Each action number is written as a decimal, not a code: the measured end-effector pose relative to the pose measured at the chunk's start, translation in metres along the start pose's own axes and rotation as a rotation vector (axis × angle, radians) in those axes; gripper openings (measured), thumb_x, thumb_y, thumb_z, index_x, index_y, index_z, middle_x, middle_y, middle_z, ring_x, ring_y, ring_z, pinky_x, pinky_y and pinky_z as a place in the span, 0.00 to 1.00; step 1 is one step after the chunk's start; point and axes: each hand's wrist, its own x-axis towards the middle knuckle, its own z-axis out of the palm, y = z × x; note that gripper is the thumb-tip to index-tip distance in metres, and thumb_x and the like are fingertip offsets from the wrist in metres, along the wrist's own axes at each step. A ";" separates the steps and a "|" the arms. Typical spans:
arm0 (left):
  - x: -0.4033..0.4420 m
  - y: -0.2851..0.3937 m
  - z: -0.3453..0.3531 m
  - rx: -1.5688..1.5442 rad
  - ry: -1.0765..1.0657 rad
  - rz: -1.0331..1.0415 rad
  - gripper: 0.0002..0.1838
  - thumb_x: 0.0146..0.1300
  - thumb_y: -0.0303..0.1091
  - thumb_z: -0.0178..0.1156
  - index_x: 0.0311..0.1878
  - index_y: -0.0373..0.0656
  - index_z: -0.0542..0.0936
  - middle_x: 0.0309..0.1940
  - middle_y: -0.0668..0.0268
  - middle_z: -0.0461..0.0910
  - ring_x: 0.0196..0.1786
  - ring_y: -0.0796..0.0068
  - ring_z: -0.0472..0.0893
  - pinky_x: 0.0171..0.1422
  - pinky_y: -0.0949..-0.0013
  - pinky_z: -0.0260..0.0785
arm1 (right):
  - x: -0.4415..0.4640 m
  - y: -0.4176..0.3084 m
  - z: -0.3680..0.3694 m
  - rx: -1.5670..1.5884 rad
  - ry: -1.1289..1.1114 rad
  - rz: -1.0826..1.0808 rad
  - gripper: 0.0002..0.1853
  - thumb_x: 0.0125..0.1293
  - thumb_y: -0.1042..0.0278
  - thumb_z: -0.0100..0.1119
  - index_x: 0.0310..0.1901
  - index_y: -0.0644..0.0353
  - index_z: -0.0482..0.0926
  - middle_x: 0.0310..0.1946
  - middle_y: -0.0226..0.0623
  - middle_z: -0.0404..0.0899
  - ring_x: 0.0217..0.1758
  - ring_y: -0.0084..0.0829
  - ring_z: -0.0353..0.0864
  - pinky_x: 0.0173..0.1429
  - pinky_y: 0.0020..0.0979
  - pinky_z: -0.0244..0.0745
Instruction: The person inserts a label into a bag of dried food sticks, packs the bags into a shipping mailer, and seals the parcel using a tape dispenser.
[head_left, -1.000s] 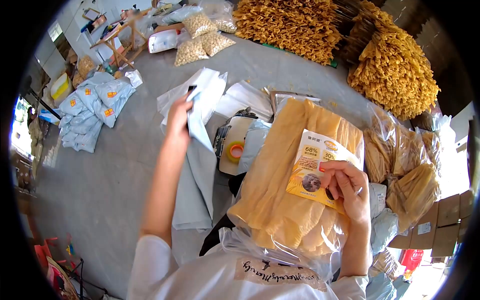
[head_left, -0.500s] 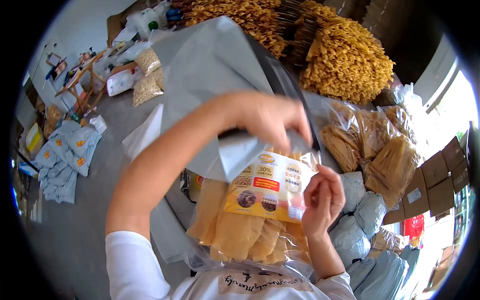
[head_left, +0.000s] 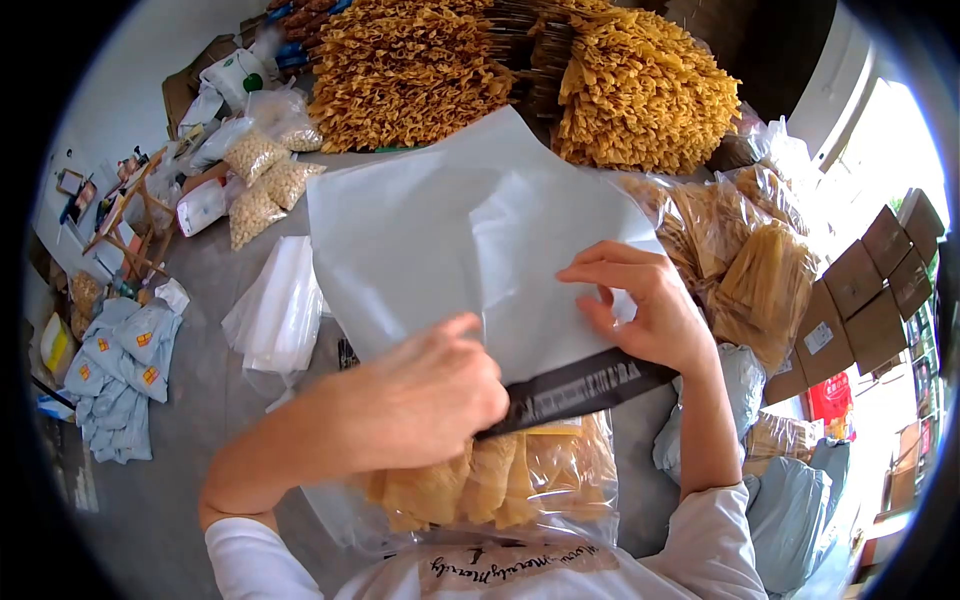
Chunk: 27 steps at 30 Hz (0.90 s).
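Curled at the left end of the black strip [head_left: 595,387], the left hand's [head_left: 425,395] grip is blurred; whether it pinches anything, I cannot tell. The right hand's [head_left: 640,305] grip is half open over the grey bag [head_left: 440,240], just above that strip, whose pale printing is unreadable. Below the grey bag lies the clear bag of yellow sheets [head_left: 490,485], partly covered. Left of the grey bag, pale blue parcels [head_left: 115,375] carry orange-and-yellow labels, too small to read.

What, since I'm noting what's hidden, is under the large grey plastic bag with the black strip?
A clear plastic bag of wrinkled tan sheets pokes out below the black strip, showing the edge of a yellow label. The grey bag covers the rest and anything beneath.
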 end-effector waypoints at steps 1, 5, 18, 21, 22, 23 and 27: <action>-0.008 -0.004 -0.002 0.105 0.084 -0.090 0.04 0.37 0.24 0.55 0.19 0.39 0.80 0.21 0.62 0.72 0.33 0.64 0.75 0.65 0.57 0.58 | -0.003 0.004 0.005 0.030 -0.056 0.004 0.17 0.45 0.79 0.61 0.42 0.62 0.80 0.39 0.37 0.79 0.26 0.28 0.74 0.34 0.27 0.72; -0.035 -0.019 0.004 0.101 0.237 -0.163 0.10 0.38 0.19 0.56 0.24 0.42 0.82 0.30 0.62 0.72 0.42 0.66 0.73 0.66 0.57 0.58 | -0.023 0.013 0.029 -0.090 -0.128 0.029 0.19 0.46 0.73 0.65 0.43 0.61 0.79 0.42 0.37 0.79 0.31 0.32 0.78 0.37 0.31 0.76; -0.067 -0.027 0.031 -0.058 0.394 -0.165 0.18 0.40 0.14 0.54 0.34 0.42 0.83 0.48 0.67 0.81 0.62 0.64 0.70 0.67 0.55 0.57 | -0.019 0.018 0.044 -0.418 -0.248 -0.039 0.07 0.52 0.75 0.58 0.35 0.62 0.74 0.37 0.34 0.74 0.36 0.39 0.76 0.37 0.38 0.73; -0.071 -0.025 0.027 -0.015 0.255 -0.343 0.12 0.45 0.18 0.57 0.35 0.41 0.83 0.48 0.65 0.80 0.60 0.65 0.72 0.63 0.59 0.62 | -0.018 0.011 0.043 -0.486 0.217 0.016 0.09 0.55 0.74 0.56 0.35 0.60 0.66 0.25 0.39 0.73 0.29 0.40 0.76 0.29 0.39 0.70; -0.067 -0.020 0.015 -0.224 0.141 -0.422 0.11 0.47 0.22 0.60 0.37 0.40 0.82 0.46 0.64 0.81 0.58 0.66 0.74 0.59 0.61 0.65 | -0.017 0.008 0.043 -0.523 0.359 -0.011 0.07 0.58 0.75 0.55 0.36 0.59 0.67 0.21 0.37 0.73 0.23 0.40 0.75 0.26 0.37 0.69; -0.061 -0.016 0.008 -0.431 0.023 -0.494 0.12 0.49 0.26 0.63 0.40 0.40 0.81 0.43 0.62 0.81 0.55 0.66 0.76 0.54 0.62 0.69 | -0.017 0.003 0.041 -0.511 0.376 -0.008 0.08 0.59 0.75 0.55 0.37 0.59 0.67 0.21 0.37 0.74 0.22 0.40 0.76 0.25 0.36 0.69; -0.027 -0.009 0.013 -0.367 0.353 -0.605 0.20 0.49 0.33 0.67 0.46 0.40 0.77 0.38 0.60 0.81 0.46 0.62 0.79 0.45 0.63 0.72 | -0.016 -0.021 0.034 -0.540 0.351 -0.002 0.09 0.58 0.77 0.56 0.39 0.59 0.68 0.22 0.37 0.76 0.22 0.38 0.77 0.25 0.34 0.70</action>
